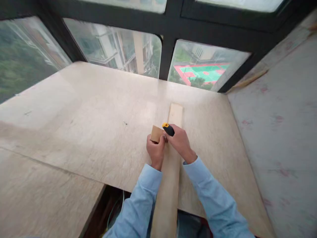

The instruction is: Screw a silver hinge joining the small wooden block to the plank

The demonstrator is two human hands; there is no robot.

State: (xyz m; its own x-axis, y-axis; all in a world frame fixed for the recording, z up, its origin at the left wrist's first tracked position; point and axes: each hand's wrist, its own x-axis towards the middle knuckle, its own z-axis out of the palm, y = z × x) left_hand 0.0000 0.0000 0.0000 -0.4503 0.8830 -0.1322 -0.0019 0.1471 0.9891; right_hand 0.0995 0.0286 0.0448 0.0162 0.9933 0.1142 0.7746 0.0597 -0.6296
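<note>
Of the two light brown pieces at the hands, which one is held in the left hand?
The small, short piece, pinched by the left hand. The other is the long board, which runs beneath the hands.

Light blue long sleeves (210, 195), cuffs (193, 168) at wrists, creased fabric.

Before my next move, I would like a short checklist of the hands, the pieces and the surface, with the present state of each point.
1. Left hand holds the small tan piece: ok.
2. Right hand holds the black-and-yellow handle: ok.
3. Tool end away from the left fingers: cannot tell, the hands hide it.
4. Long board supported at its near end: cannot tell, it runs out of the picture.
5. Pale surface free of loose bits: not ok, a small dark bit lies left of the hands.
</note>
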